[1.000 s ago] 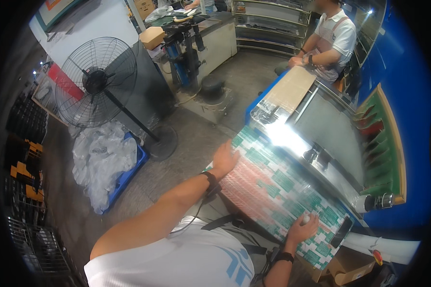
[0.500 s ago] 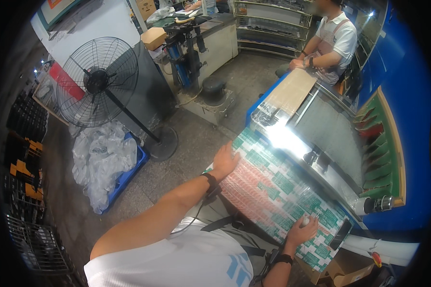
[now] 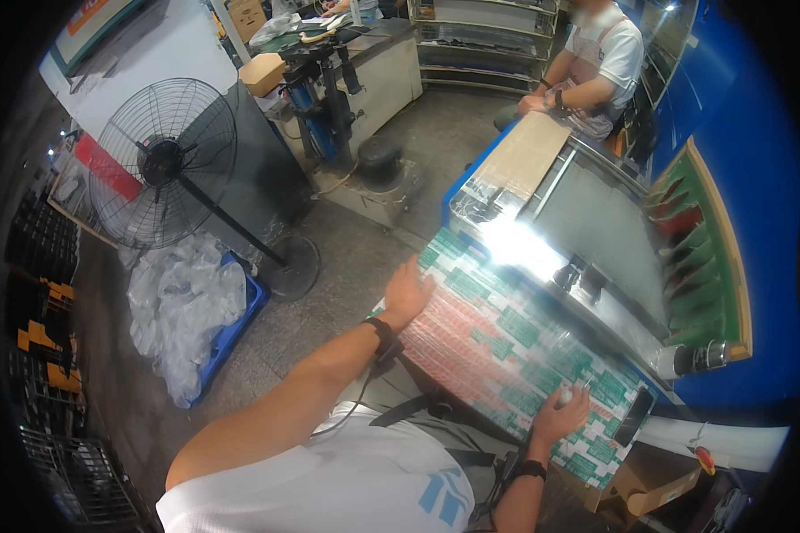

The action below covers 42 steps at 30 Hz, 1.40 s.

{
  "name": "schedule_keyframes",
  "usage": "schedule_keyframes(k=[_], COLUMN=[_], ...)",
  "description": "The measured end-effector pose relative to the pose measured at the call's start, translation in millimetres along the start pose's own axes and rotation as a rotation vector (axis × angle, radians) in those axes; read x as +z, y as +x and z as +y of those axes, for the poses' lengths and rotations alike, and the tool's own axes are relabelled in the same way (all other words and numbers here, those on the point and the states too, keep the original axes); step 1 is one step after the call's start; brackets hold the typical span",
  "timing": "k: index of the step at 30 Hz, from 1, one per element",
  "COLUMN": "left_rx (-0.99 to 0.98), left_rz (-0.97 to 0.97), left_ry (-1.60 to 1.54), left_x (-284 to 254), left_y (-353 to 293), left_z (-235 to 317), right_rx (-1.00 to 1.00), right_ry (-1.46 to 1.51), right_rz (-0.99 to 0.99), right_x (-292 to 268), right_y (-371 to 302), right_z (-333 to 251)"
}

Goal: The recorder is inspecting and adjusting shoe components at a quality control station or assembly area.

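Note:
In front of me is a work board (image 3: 498, 333) covered in green, white and red printed sheets under a shiny clear layer. My left hand (image 3: 407, 293) lies on its left end, palm down, with the fingers stretched out and nothing in them. Near the right end my right hand (image 3: 564, 416) rests on the board. Its fingers are curled round a small whitish object (image 3: 564, 394), too small and covered to name. A flat black rectangular thing (image 3: 634, 416), like a phone, lies to the right of that hand. Both wrists wear dark bands.
Beyond the board stands a blue-sided machine with a grey belt (image 3: 587, 213). A person (image 3: 596, 71) sits at its far end. At left are a standing fan (image 3: 162, 162) and a blue tray (image 3: 240, 329) heaped with clear plastic bags (image 3: 182, 302). An open cardboard box (image 3: 653, 489) sits lower right.
The whole view has shifted slightly, so the surroundings sit a little further left. Both hands keep about the same places on the board, and the right hand still holds the small whitish object.

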<state>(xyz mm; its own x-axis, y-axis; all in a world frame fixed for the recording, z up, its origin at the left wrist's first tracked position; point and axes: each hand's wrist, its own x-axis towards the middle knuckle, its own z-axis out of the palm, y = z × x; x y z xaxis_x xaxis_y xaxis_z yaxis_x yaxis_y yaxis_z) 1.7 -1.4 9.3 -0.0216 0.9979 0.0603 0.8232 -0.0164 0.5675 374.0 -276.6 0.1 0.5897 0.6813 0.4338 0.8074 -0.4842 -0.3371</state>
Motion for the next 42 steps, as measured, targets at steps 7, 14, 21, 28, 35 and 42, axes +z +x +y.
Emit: schedule_keyframes(k=[7,14,21,28,35,42], left_rx=[-0.013,0.002,0.012,0.021,0.016,0.007], left_rz=[0.008,0.012,0.03,0.037,0.033,0.02], left_ry=[-0.038,0.007,0.015,0.022,0.019,0.014], left_x=[0.9,2.7,3.7,3.7,3.8,3.7], left_y=[-0.4,0.2,0.3,-0.2,-0.6,0.4], left_z=[-0.5,-2.3,-3.5,-3.3,-3.3,-3.2], right_rx=[0.011,0.007,-0.001,0.031,0.024,0.02], right_ry=[-0.014,-0.022,-0.036,-0.019,-0.013,-0.005], right_rz=[-0.02,-0.027,-0.012,-0.04,-0.025,-0.021], right_x=[0.8,0.8,-1.4,-2.6,-2.2,-3.2], right_y=[0.7,0.2,0.8,2.2,2.3,2.5], right_z=[0.5,1.1,-2.7,-4.3,-3.8,-4.6])
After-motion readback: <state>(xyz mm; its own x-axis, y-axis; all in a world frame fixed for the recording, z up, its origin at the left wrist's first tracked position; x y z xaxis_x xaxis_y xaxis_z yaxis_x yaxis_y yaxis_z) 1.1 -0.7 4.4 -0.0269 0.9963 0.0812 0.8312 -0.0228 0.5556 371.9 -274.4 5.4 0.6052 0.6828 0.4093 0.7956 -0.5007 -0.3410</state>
